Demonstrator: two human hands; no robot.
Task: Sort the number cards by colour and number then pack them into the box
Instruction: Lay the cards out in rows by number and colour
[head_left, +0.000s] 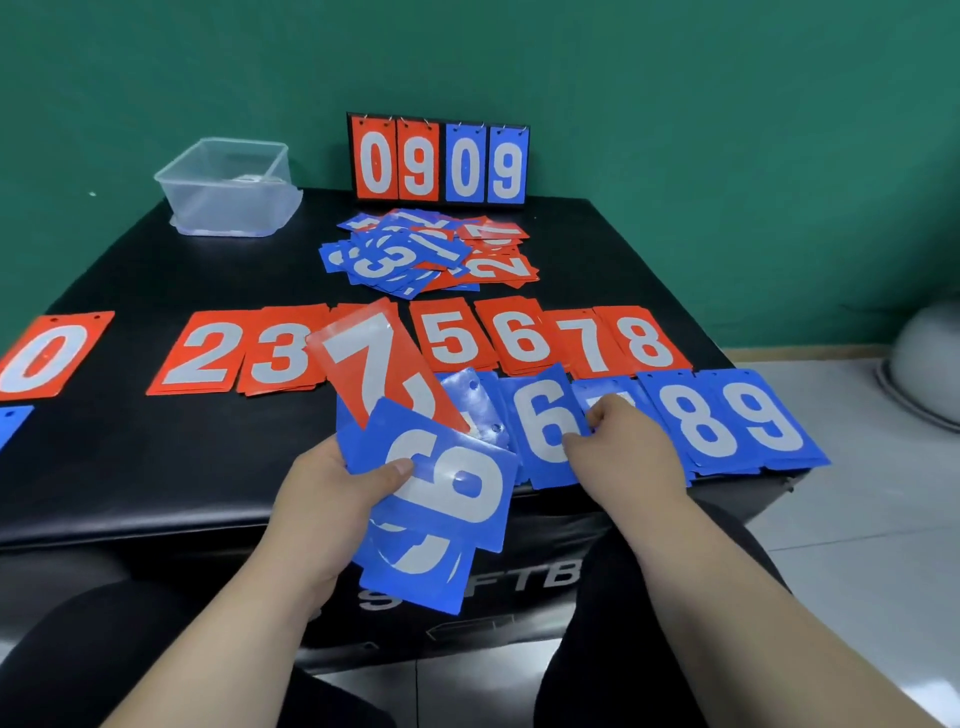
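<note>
From where I stand, this looks like a sports or exercise room, not a home or an office. The work surface is not a real table but a big black padded box with a shiny vinyl skin and white letters on its front, of which I can read only "FTB". Against the plain green wall stands a flip scoreboard with red and blue digits, showing 09 and 09. Loose number cards of the same kind lie before it. The floor has pale tiles. At the right edge a grey rounded dome rests on it, perhaps a balance ball; I cannot tell for sure.
</note>
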